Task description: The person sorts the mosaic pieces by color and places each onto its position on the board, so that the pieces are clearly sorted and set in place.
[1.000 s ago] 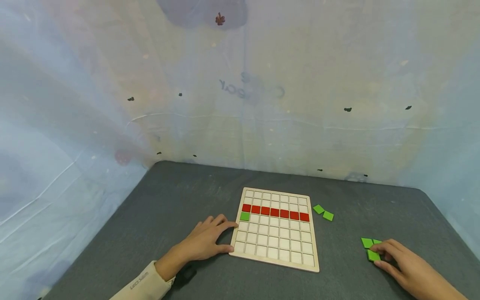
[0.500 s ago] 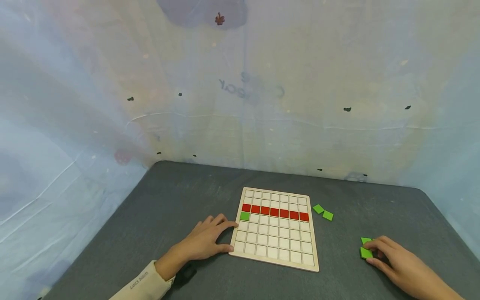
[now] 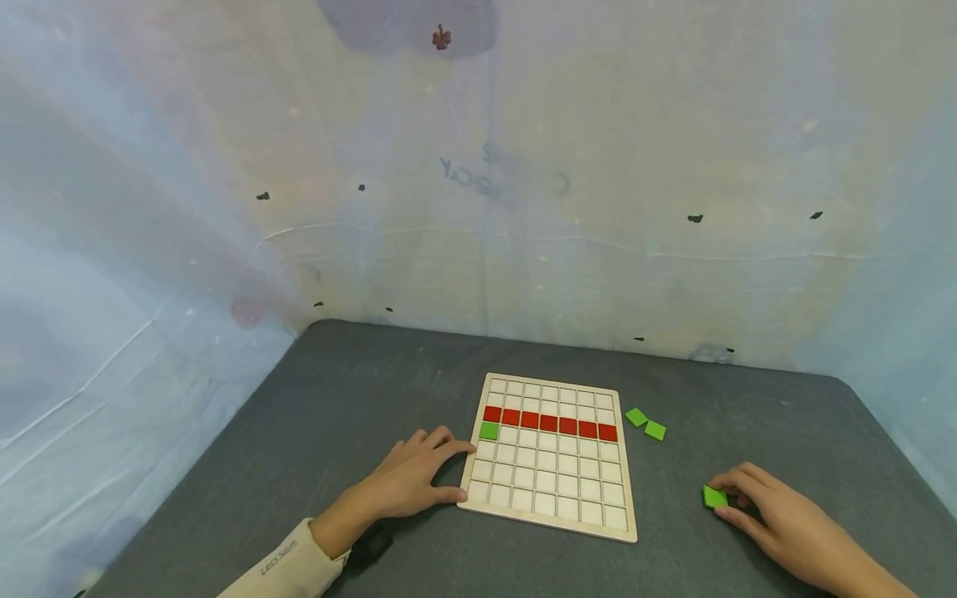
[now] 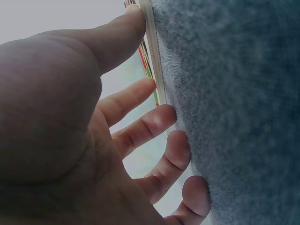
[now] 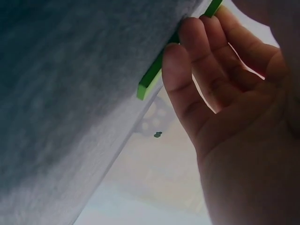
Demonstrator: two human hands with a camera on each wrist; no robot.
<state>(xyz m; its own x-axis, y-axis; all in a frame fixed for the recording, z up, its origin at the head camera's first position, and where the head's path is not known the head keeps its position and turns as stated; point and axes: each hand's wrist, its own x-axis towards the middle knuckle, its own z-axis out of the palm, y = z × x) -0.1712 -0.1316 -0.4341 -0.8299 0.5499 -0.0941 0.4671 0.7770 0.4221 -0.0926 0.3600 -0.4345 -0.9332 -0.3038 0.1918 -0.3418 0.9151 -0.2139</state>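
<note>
A pale wooden grid board (image 3: 557, 531) lies on the table, with a row of red tiles (image 3: 548, 423) and one green tile (image 3: 489, 431) below that row's left end. My left hand (image 3: 411, 477) touches the board's left edge with thumb and index finger, the other fingers loosely bent; the left wrist view shows the thumb (image 4: 126, 35) against the board's side. Right of the board, my right hand (image 3: 785, 523) pinches green tiles (image 3: 714, 497) low at the table surface. How many are there is partly hidden by the fingers. In the right wrist view a green edge (image 5: 152, 77) shows beside the fingertips.
Two loose green tiles (image 3: 645, 423) lie just right of the board's upper right side. The dark grey table (image 3: 374, 374) has pale sheeting (image 3: 523, 274) hanging behind it and at its sides. A dark object (image 3: 371, 546) sits under the left wrist.
My right hand has slid left, bringing the green tiles together beneath its fingers, so that they now show as one small group. My left hand and the board have stayed in place.
</note>
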